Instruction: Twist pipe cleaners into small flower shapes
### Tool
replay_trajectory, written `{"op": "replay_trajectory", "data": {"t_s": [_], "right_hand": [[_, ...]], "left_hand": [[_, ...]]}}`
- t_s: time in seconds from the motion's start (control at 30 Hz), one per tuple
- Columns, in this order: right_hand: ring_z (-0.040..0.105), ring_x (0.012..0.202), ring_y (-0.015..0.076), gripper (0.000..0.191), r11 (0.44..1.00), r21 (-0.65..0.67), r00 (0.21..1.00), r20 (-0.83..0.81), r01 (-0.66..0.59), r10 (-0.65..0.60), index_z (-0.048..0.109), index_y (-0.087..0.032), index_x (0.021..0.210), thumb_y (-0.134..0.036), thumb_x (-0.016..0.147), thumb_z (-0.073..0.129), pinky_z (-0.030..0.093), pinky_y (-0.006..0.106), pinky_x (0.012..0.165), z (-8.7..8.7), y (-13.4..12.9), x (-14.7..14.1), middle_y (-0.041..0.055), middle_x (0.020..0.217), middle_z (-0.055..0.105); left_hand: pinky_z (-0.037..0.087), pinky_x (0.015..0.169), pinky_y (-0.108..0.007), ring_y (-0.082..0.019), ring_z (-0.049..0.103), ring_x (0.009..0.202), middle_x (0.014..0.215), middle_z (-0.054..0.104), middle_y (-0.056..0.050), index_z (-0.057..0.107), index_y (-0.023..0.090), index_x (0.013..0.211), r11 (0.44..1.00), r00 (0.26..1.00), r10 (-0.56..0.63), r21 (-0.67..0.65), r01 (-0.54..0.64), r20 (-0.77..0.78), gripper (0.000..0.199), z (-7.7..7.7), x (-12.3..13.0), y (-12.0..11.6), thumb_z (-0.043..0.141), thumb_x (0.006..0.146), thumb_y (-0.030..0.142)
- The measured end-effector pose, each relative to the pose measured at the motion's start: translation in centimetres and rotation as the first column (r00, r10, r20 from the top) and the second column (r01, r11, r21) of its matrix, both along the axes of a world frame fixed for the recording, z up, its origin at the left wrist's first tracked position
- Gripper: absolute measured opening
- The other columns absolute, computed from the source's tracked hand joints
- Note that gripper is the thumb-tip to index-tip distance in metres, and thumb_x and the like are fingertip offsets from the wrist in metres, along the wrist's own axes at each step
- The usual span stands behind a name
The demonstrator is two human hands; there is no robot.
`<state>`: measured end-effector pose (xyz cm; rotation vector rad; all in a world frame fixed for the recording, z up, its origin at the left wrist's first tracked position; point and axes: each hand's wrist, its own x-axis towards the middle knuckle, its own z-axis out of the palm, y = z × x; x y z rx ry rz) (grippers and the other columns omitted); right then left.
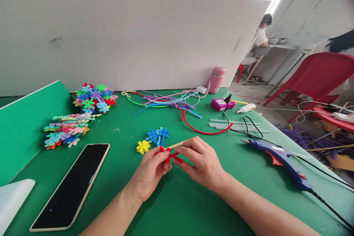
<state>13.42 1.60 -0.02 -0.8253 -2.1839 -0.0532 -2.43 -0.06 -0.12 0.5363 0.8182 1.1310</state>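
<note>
Between my hands is a red pipe cleaner (174, 156), bent into loops like a part-formed flower. My left hand (148, 175) pinches its looped side between thumb and fingers. On the other side, the fingers of my right hand (204, 160) close on the red strands. A thin wooden stick (177, 144) sticks out from behind the right fingers, pointing left; its other end is hidden by the hand. Just beyond my left hand lie a yellow pipe-cleaner flower (143, 147) and blue pipe-cleaner flowers (158, 136) with short stems.
A phone (70, 188) lies at left, near piled colourful flowers (95, 97). Loose pipe cleaners (168, 99) and a curved red one (204, 131) lie farther back. At right are a blue glue gun (279, 158) with its cord, clear glue sticks (235, 125) and a pink bottle (216, 80).
</note>
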Motion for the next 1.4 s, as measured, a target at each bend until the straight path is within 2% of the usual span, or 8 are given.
{"op": "replay_trajectory", "data": {"t_s": [0.3,0.47,0.53,0.63,0.77,0.87,1.13,1.4], "right_hand": [[0.038,0.06,0.0146,0.022,0.994,-0.093,0.996,0.071,-0.055,0.061,0.058,-0.017,0.068,-0.023,0.084,0.043,0.035,0.028,0.057,0.4,-0.3,-0.2,0.0046,0.064,0.053],[0.038,0.06,0.0133,0.021,0.914,-0.384,0.989,-0.118,-0.133,0.094,0.049,-0.017,0.062,-0.021,0.081,0.042,0.032,0.027,0.057,0.6,-0.6,-0.4,0.0012,0.061,0.045],[0.038,0.059,0.0123,0.022,0.784,-0.584,0.964,-0.257,-0.209,0.065,0.046,-0.017,0.06,-0.024,0.08,0.043,0.031,0.025,0.056,0.6,-0.7,-0.6,-0.0001,0.061,0.042],[0.033,0.054,0.0101,0.024,0.476,-0.792,0.884,-0.463,-0.382,-0.061,0.043,-0.017,0.056,-0.029,0.077,0.045,0.027,0.024,0.052,0.6,-0.7,-1.0,-0.0023,0.056,0.04],[0.022,0.048,0.0074,0.025,0.093,-0.77,0.707,-0.62,-0.631,-0.339,0.035,-0.018,0.05,-0.028,0.067,0.049,0.017,0.023,0.047,0.6,-0.7,-1.6,-0.0057,0.05,0.03],[0.019,0.048,0.0069,0.023,-0.045,-0.682,0.624,-0.637,-0.73,-0.453,0.033,-0.018,0.05,-0.026,0.062,0.05,0.014,0.023,0.046,0.5,-0.7,-1.7,-0.0062,0.051,0.029],[0.025,0.05,0.008,0.025,0.216,-0.802,0.763,-0.597,-0.557,-0.249,0.042,-0.017,0.05,-0.03,0.069,0.05,0.019,0.024,0.05,0.7,-0.7,-1.3,-0.005,0.049,0.036],[0.031,0.052,0.0088,0.025,0.261,-0.815,0.796,-0.57,-0.517,-0.204,0.046,-0.016,0.052,-0.032,0.071,0.049,0.024,0.024,0.053,0.5,-0.7,-1.3,-0.0033,0.052,0.042]], "left_hand": [[0.036,0.054,-0.021,-0.007,0.043,0.053,0.054,0.048,0.005,0.06,0.016,0.059,0.999,0.998,-0.034,0.009,0.035,-0.052,0.009,-0.1,0.0,-0.1,0.067,0.065,0.017],[0.034,0.054,-0.02,-0.008,0.042,0.054,0.054,0.047,0.004,0.058,0.016,0.059,0.998,0.994,-0.022,0.052,0.028,-0.109,0.011,-0.3,0.0,-0.3,0.066,0.066,0.018],[0.033,0.053,-0.02,-0.008,0.042,0.055,0.055,0.046,0.004,0.056,0.016,0.058,0.996,0.99,-0.025,0.078,0.036,-0.138,0.013,-0.1,0.0,-0.4,0.065,0.066,0.019],[0.032,0.054,-0.02,-0.009,0.04,0.056,0.055,0.046,0.003,0.053,0.016,0.055,0.991,0.978,-0.029,0.125,0.056,-0.208,0.017,0.3,0.2,-0.5,0.064,0.067,0.022],[0.032,0.054,-0.021,-0.009,0.038,0.056,0.055,0.044,0.003,0.052,0.016,0.054,0.978,0.952,-0.015,0.193,0.077,-0.306,0.02,0.9,0.4,-0.6,0.063,0.068,0.025],[0.032,0.054,-0.021,-0.009,0.037,0.056,0.056,0.043,0.004,0.052,0.016,0.054,0.975,0.939,-0.004,0.207,0.08,-0.344,0.02,1.0,0.5,-0.7,0.063,0.068,0.026],[0.032,0.052,-0.022,-0.01,0.04,0.055,0.053,0.048,0.002,0.054,0.016,0.056,0.986,0.963,-0.088,0.118,0.121,-0.255,0.019,0.5,0.2,-0.5,0.063,0.068,0.028],[0.032,0.053,-0.021,-0.009,0.039,0.055,0.056,0.047,0.004,0.053,0.016,0.058,0.983,0.953,-0.037,0.162,0.089,-0.3,0.019,0.3,0.3,-0.6,0.065,0.066,0.027]]}}
